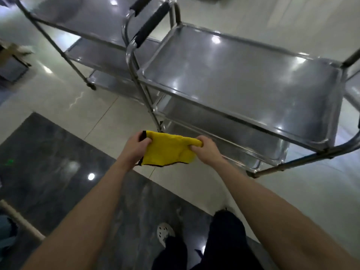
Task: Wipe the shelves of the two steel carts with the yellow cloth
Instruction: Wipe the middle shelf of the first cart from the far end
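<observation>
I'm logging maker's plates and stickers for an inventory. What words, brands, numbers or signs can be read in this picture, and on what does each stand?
None: no word, number, brand or sign can be read in this view.
Near cart and far cart: plain steel, no plate or sticker showing.
Yellow cloth, gripped by the left hand and right hand: no printing visible.
Box at the left edge: too blurred to tell.

I seem to be in a commercial service area, perhaps a hotel or canteen: a steel cart (233, 75) with 3 shelves at centre right, a second cart (87, 18) at upper left, glossy pale tiles (109, 112) under them, dark marble (58, 162) at lower left.
</observation>
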### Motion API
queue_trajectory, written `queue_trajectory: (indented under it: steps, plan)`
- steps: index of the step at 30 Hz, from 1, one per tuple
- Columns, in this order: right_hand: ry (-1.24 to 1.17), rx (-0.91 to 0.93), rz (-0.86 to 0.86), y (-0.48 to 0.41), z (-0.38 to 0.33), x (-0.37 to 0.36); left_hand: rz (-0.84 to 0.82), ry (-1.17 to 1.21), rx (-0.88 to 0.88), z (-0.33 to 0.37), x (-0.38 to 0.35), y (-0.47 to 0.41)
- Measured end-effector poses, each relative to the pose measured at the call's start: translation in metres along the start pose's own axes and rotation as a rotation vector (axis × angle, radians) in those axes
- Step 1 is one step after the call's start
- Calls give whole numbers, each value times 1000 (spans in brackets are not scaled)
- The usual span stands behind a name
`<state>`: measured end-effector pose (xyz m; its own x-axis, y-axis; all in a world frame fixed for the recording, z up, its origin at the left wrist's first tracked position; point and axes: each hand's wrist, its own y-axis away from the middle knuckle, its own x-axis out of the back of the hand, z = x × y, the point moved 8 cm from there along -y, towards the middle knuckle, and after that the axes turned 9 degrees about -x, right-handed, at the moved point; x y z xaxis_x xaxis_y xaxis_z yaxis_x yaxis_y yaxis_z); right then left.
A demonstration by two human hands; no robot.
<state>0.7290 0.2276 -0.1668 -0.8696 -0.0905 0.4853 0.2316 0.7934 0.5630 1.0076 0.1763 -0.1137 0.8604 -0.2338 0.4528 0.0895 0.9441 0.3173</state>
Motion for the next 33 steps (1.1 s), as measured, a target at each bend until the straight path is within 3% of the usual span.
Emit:
queue_trajectory:
  steps: [5,10,13,21,33]
  plan:
    - [-193,-97,180,3,7,-9,-91,-337,-149,-9,-3,-56]
    - [-257,-117,292,-23,-4,-13,-84,-275,-186,-11,-14,-108]
    - [-311,-167,282,-51,-14,-20,-74,-210,-154,-18,-14,-141]
    - [-210,-170,288,-104,-5,-45,-287,-227,-118,-41,-51,-204]
    - [-71,-240,291,-187,9,-101,-434,-585,-421,-90,-97,-297]
